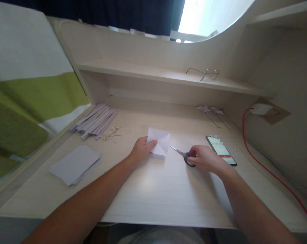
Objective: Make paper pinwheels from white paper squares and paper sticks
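My left hand (141, 149) pinches the left corner of a white square of paper (159, 140) creased along its diagonals, holding it just above the pale wooden desk (153, 200). My right hand (206, 158) rests on the desk with its fingers on the dark handles of a small pair of scissors (181, 154), whose blades point left toward the paper. The scissors lie flat on the desk.
A stack of white paper squares (74, 165) lies at the left front. Rolled paper sticks (96, 121) and small pale bits (111, 133) lie behind it. A phone (221, 150) sits right of my hand, paper pinwheels (214, 113) behind it, glasses (205, 74) on the shelf, a red cable (265, 167) along the right.
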`<state>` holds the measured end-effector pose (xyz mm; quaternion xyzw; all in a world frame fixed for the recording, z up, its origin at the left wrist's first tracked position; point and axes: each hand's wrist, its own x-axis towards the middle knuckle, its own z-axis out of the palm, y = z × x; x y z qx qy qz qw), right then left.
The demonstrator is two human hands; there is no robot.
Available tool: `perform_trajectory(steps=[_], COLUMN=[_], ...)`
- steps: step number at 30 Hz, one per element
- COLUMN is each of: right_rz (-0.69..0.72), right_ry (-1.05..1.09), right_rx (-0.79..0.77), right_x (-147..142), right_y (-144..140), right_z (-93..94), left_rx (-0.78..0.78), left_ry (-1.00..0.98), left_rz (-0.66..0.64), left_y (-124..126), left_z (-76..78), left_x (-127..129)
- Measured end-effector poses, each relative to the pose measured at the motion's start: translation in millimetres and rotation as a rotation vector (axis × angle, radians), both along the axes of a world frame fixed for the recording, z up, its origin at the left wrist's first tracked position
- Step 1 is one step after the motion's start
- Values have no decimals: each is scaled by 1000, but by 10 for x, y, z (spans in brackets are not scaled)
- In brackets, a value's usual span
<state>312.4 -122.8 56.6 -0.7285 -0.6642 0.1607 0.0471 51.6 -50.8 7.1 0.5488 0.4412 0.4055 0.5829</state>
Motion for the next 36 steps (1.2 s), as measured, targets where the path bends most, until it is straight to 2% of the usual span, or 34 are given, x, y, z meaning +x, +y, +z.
perform_trajectory(steps=[6,12,18,26,36], right_rz=[38,43,72,72,33], right_ry=[-2,14,94,169,275], right_rx=[-30,23,12,-12,-22], right_x=[71,57,9,-9,-16], right_y=[27,35,-40,-39,-70], right_z=[-39,-57,-21,-48,-50], left_rx=[-1,-14,-56,-34,12], left_ry=[14,21,23,48,63], left_rz=[28,76,114,58,93], left_y=[-93,-140,-221,-210,-209], left_z=[-23,39,87,87,92], left_x=[28,46,74,67,48])
